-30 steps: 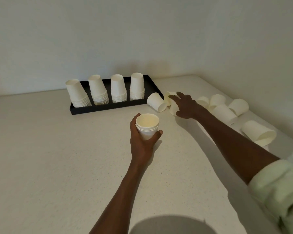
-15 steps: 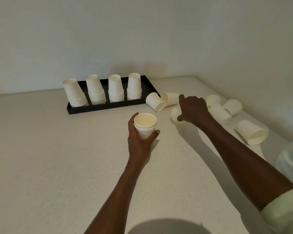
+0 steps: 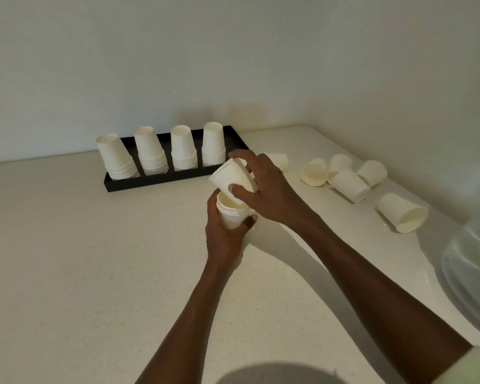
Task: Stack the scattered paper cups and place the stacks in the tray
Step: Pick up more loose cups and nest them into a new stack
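Pale speckled tabletop (image 3: 67,273) meeting plain walls in a corner. Above its middle, the right hand (image 3: 263,189) is gripping a tilted paper cup (image 3: 233,180) by its thin wall, lowering it toward the short stack (image 3: 232,214) the left hand (image 3: 223,234) is clasping. Light and easily crushed, it likely wants a gentle sidewall hold. Beyond, loose cups (image 3: 349,184) are lying scattered right; a black tray (image 3: 161,180) is holding four stacks.
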